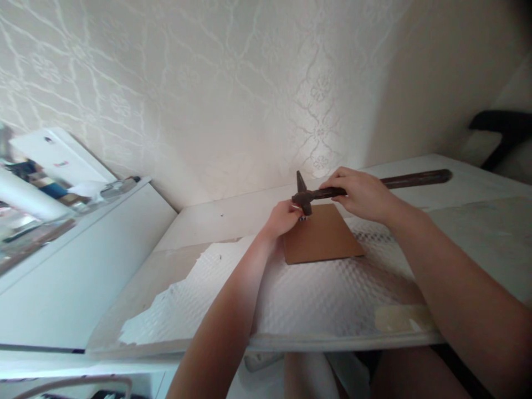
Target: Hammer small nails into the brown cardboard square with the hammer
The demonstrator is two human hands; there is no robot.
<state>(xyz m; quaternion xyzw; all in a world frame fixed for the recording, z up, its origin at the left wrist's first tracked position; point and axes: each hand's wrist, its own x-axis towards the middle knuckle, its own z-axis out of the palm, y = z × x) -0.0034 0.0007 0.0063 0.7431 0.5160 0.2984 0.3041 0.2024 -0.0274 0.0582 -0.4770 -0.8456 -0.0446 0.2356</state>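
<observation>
My right hand (363,194) is wrapped round a dark hammer (415,180) close to its head, and the long handle sticks out to the right. The hammer head (302,198) hangs just over the far left corner of a brown cardboard square (322,235) lying on the table. My left hand (283,218) is pinched at that same corner, right under the hammer head, on something small that I cannot make out.
The cardboard lies on a white textured sheet (291,293) spread over a worn white table (477,233) against a patterned wall. A white cabinet (83,266) with clutter on top stands to the left. A dark chair back (502,130) shows at the far right.
</observation>
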